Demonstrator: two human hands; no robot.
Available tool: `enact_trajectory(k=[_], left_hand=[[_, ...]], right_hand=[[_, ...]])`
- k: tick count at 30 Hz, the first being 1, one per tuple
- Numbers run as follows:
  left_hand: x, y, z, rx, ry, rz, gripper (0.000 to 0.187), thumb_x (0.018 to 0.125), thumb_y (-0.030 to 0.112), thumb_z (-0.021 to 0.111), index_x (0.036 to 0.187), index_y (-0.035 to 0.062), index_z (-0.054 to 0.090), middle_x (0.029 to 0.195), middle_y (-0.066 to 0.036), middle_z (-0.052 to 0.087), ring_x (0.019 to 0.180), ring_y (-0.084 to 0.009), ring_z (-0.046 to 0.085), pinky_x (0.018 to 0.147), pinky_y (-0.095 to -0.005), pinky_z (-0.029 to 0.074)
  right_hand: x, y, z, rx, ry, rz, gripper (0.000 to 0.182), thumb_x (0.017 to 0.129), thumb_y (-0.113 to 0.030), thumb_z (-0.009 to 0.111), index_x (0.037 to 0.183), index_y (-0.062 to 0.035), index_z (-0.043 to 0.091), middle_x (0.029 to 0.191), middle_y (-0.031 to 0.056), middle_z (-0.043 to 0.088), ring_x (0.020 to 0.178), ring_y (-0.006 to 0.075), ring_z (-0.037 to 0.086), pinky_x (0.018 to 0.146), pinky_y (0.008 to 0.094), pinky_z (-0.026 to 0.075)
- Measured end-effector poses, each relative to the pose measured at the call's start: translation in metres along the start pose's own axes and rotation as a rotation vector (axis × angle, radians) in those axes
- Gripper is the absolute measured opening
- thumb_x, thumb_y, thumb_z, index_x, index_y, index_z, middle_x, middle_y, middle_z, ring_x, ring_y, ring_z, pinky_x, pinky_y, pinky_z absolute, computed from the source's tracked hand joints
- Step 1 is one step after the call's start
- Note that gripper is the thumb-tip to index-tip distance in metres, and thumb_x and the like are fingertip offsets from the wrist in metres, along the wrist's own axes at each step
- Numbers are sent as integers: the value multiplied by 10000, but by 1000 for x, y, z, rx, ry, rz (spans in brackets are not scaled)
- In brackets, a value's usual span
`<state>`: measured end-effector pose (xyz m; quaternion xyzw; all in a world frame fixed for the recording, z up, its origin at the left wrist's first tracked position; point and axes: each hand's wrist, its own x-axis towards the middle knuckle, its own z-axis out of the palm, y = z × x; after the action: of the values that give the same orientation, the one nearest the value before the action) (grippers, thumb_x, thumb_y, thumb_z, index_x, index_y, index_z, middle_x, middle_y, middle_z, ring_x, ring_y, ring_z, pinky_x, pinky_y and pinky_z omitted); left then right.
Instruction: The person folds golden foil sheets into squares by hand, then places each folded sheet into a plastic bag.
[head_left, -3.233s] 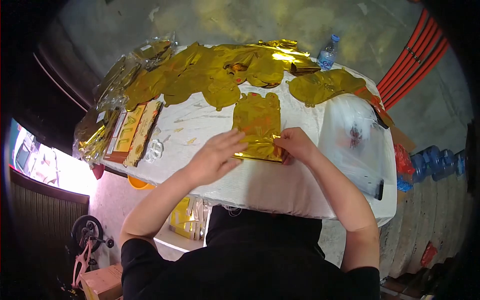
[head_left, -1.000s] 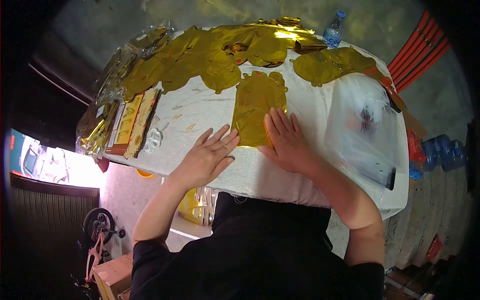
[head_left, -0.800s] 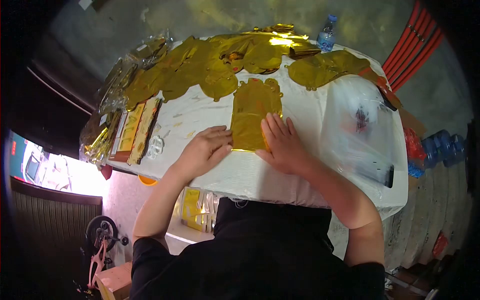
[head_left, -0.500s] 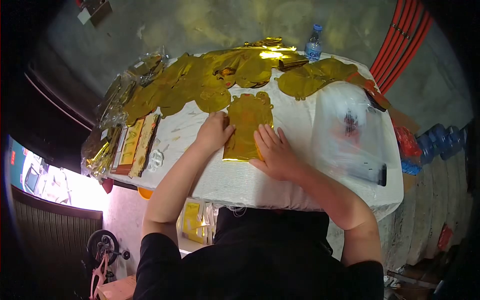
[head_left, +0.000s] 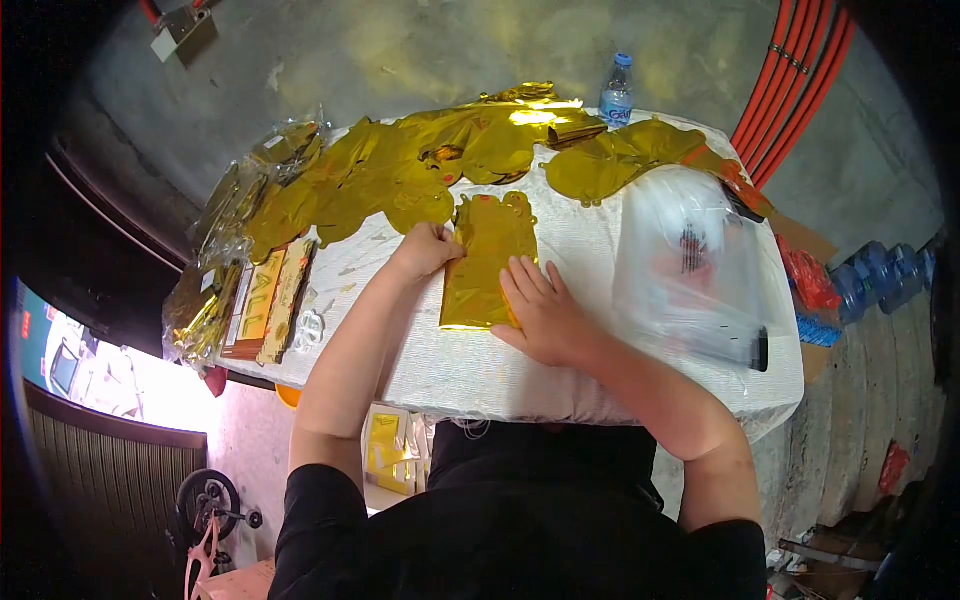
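Note:
A folded gold foil balloon (head_left: 488, 270) lies flat on the white-covered table (head_left: 440, 372), its scalloped, tabbed end pointing away from me. My left hand (head_left: 425, 250) is closed at its left edge, thumb and fingers pinching the foil there. Flat across its lower right part rests my right hand (head_left: 545, 312), fingers stretched out and slightly spread. Beyond both hands, more uninflated gold foil balloons (head_left: 370, 170) overlap in a wide heap. Another gold foil piece (head_left: 610, 165) lies to the right of that heap.
Clear plastic bags (head_left: 690, 270) are stacked at the right. A water bottle (head_left: 617, 92) stands at the back edge. On the left lie printed packets (head_left: 262, 305), white ribbon (head_left: 309, 328) and plastic-wrapped foil (head_left: 205, 310). An open box (head_left: 395, 450) sits below the table's front edge.
My left hand's fingers have curled from lying flatter into a pinch at the foil's left edge. My right hand stays pressed on the foil. The camera view has shifted slightly.

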<state>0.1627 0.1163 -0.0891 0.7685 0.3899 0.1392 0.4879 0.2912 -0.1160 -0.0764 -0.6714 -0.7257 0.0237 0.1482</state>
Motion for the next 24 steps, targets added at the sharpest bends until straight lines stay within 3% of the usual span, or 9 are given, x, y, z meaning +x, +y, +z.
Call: enact_trajectory(k=[7, 10, 15, 17, 18, 20, 21, 23, 24], left_hand=[[-6, 3, -7, -462, -82, -38, 142, 741, 48, 716, 698, 56, 581, 600, -13, 565, 474, -66, 479, 410, -215, 334], [-19, 23, -14, -500, -117, -187, 127, 787, 40, 687, 729, 59, 576, 598, 7, 552, 449, -46, 461, 377, -194, 289], [-21, 16, -11, -526, -96, -155, 124, 833, 61, 664, 740, 66, 580, 628, 16, 567, 456, -43, 466, 387, -185, 305], [-29, 17, -9, -516, -72, -128, 132, 843, 65, 657, 738, 73, 577, 634, 21, 567, 463, -43, 470, 395, -186, 317], [-34, 17, -9, -519, -64, -105, 137, 851, 70, 654, 737, 77, 578, 632, 27, 564, 475, -41, 476, 411, -185, 334], [-47, 17, -10, -525, -57, -85, 143, 859, 75, 651, 736, 81, 578, 631, 32, 560, 487, -39, 482, 428, -183, 350], [-56, 17, -12, -537, -67, -69, 158, 869, 68, 638, 732, 91, 561, 634, 31, 557, 505, -38, 480, 446, -174, 355], [-71, 16, -14, -552, -77, -58, 176, 879, 61, 625, 728, 101, 543, 638, 29, 554, 524, -37, 478, 464, -165, 360], [-78, 15, -16, -597, -96, -48, 187, 882, 60, 620, 726, 107, 531, 638, 31, 547, 528, -38, 472, 469, -168, 358]], right_hand=[[0, 0, 0, 7, -4, 6, 758, 887, -476, 504, 1381, 72, 330, 1465, 266, 272, 1398, 347, 208, 1130, 518, 126], [0, -1, -3, 17, -12, 3, 753, 890, -474, 500, 1379, 72, 332, 1469, 264, 265, 1402, 345, 199, 1131, 518, 124], [-1, 3, -3, 56, 9, -11, 724, 902, -459, 490, 1379, 63, 334, 1466, 262, 272, 1399, 339, 209, 1134, 515, 115], [4, 9, -6, 343, 60, 73, 644, 900, -344, 550, 1367, 53, 355, 1404, 253, 375, 1355, 308, 323, 1121, 472, 197], [6, 17, -2, 343, 58, 73, 644, 900, -344, 550, 1367, 53, 355, 1404, 253, 375, 1355, 308, 323, 1121, 472, 197], [10, 30, 4, 640, 348, 123, 565, 881, -215, 603, 1336, 50, 399, 1282, 195, 503, 1181, 239, 505, 990, 378, 395], [11, 33, 1, 641, 345, 125, 565, 881, -215, 603, 1336, 50, 399, 1282, 195, 503, 1181, 239, 505, 990, 378, 395], [13, 37, -4, 864, 382, 351, 524, 856, -137, 634, 1308, 40, 436, 1146, 115, 580, 960, 148, 573, 811, 273, 468], [16, 40, -3, 864, 376, 352, 524, 856, -137, 634, 1308, 40, 436, 1146, 115, 580, 960, 148, 573, 811, 273, 468]])
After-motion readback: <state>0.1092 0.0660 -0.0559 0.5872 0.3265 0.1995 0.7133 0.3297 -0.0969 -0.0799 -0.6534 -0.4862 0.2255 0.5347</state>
